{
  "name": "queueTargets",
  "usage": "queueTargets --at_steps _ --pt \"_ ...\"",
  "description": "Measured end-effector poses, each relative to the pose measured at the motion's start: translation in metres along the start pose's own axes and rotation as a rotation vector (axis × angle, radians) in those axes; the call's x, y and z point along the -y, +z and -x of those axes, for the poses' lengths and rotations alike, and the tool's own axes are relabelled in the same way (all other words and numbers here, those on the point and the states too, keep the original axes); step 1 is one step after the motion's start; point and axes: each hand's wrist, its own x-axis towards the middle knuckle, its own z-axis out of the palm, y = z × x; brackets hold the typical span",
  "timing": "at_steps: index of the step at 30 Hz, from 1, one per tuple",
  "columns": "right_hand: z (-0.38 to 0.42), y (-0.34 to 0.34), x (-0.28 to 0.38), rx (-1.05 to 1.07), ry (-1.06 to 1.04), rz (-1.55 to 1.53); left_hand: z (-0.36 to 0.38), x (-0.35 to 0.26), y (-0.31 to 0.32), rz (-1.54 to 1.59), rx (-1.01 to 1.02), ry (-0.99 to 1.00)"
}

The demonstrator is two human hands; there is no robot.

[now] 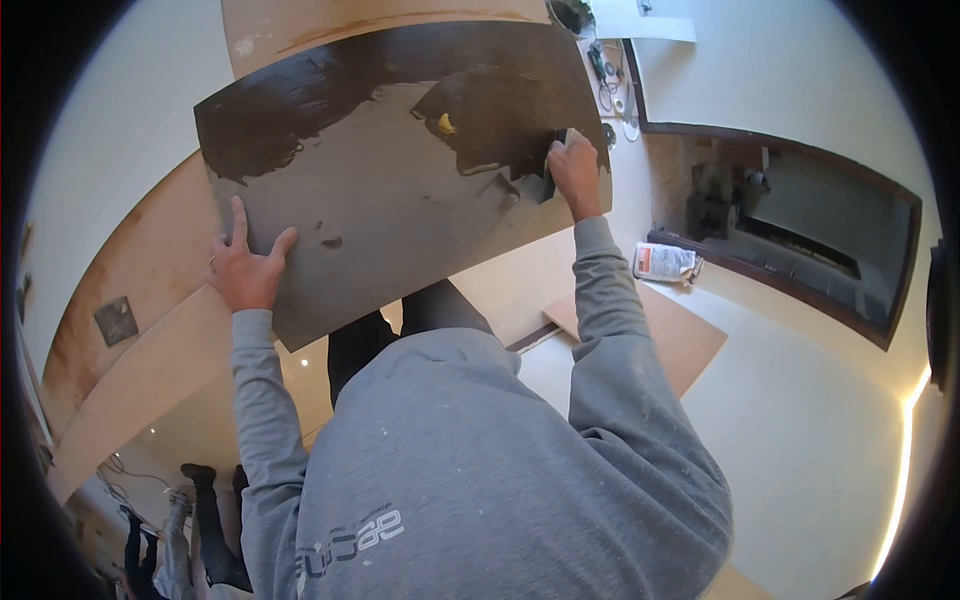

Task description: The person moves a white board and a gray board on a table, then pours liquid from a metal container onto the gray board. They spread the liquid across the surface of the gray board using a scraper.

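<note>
A large grey-brown board (360, 240) lies in front of me, its far part coated with wet-looking dark brown paste (270, 110). My left hand (247, 262) rests on the board's near left edge, fingers spread and thumb out. Near the right edge, my right hand (575, 165) is closed around a dark flat spreader (548, 180), held against the surface beside the paste. A small yellow lump (446, 124) sits in the middle of the coated area. A few dark smears (332, 242) mark the bare near part.
Tan boards (150, 260) lie behind and left, one with a dark square (116, 321) on it. On the right are a white bag (667, 263), a tan sheet (690, 340) and a dark-framed opening (780, 225). Tools (605, 75) lie at the back; people's legs (212, 525) show lower left.
</note>
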Motion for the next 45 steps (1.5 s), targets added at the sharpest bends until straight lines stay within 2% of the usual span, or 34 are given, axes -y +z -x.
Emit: queueTargets --at_steps 7,9,11,13,16,19,21,23,25,28,31,32,35,37,40,43,45 --pt "0.009 0.040 0.097 0.032 -0.119 0.002 0.001 -0.005 -0.005 -0.010 0.022 -0.024" --pt "0.003 0.050 0.128 0.098 -0.213 -0.058 0.001 -0.007 -0.007 -0.003 0.040 -0.033" --pt "0.010 0.064 0.173 0.186 -0.189 -0.081 0.000 -0.006 -0.005 -0.004 0.040 -0.031" --pt "0.026 0.082 0.210 0.271 -0.250 0.013 0.001 -0.007 -0.007 -0.010 0.038 -0.033" --pt "0.033 0.082 0.234 0.456 -0.490 0.049 0.000 -0.009 -0.012 0.024 0.052 -0.041" --pt "0.007 0.026 0.212 0.344 -0.411 0.003 -0.001 -0.012 -0.015 0.038 0.071 -0.050" --pt "-0.032 -0.018 0.181 0.470 -0.270 -0.180 0.002 -0.010 -0.016 0.030 0.075 -0.058" --pt "-0.085 -0.006 0.106 0.469 -0.271 -0.401 0.002 -0.012 -0.015 0.031 0.056 -0.049" --pt "-0.102 -0.034 0.083 0.451 -0.320 -0.356 0.001 -0.009 -0.010 0.030 0.029 -0.042" --pt "-0.134 -0.044 0.059 0.412 -0.365 -0.117 -0.002 -0.011 -0.011 0.041 0.067 -0.061" --pt "-0.150 -0.037 0.052 0.306 -0.605 -0.025 -0.003 -0.005 -0.006 0.054 0.081 -0.068" --pt "-0.147 -0.021 0.049 0.211 -0.588 0.063 -0.002 -0.004 -0.004 0.064 0.074 -0.066" --pt "-0.095 0.040 0.025 -0.005 -0.729 0.200 -0.001 -0.008 -0.008 0.036 0.069 -0.063" --pt "-0.049 0.031 0.035 0.158 -0.777 0.354 -0.002 -0.011 -0.012 0.012 0.103 -0.090" --pt "-0.057 -0.028 0.049 0.325 -0.730 0.237 -0.002 -0.007 -0.013 0.021 0.105 -0.073" --pt "-0.103 -0.052 0.041 0.261 -0.297 0.204 -0.003 -0.008 -0.005 0.025 0.048 -0.051" --pt "-0.147 -0.037 0.004 0.155 -0.271 0.175 -0.001 -0.005 -0.003 0.020 0.035 -0.045"
